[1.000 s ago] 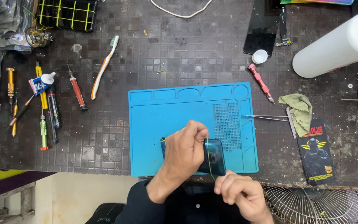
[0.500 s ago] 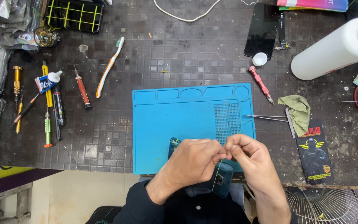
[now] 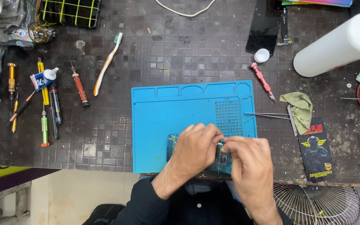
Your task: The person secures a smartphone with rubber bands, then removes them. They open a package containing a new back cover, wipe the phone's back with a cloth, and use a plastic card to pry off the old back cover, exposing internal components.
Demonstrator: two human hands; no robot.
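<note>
A dark teal phone (image 3: 172, 146) lies flat on the near edge of the blue work mat (image 3: 167, 116), mostly covered by both hands. My left hand (image 3: 194, 151) rests over its middle, fingers curled and pinched at the fingertips. My right hand (image 3: 248, 160) meets it from the right, thumb and forefinger pinched together just above the phone. Whatever small thing sits between the fingertips is too small to make out.
Screwdrivers (image 3: 79, 87), a glue tube (image 3: 42, 79) and a toothbrush (image 3: 107, 62) lie left of the mat. Tweezers (image 3: 267, 114), a green cloth (image 3: 298, 108), a red craft knife (image 3: 263, 81), a white bottle (image 3: 338, 43) and a black card (image 3: 315, 152) are on the right. A fan grille (image 3: 317, 204) sits below the table edge.
My right hand came up from below the table edge onto the phone and met the left hand's fingertips. The phone now lies flatter on the mat, more covered by both hands.
</note>
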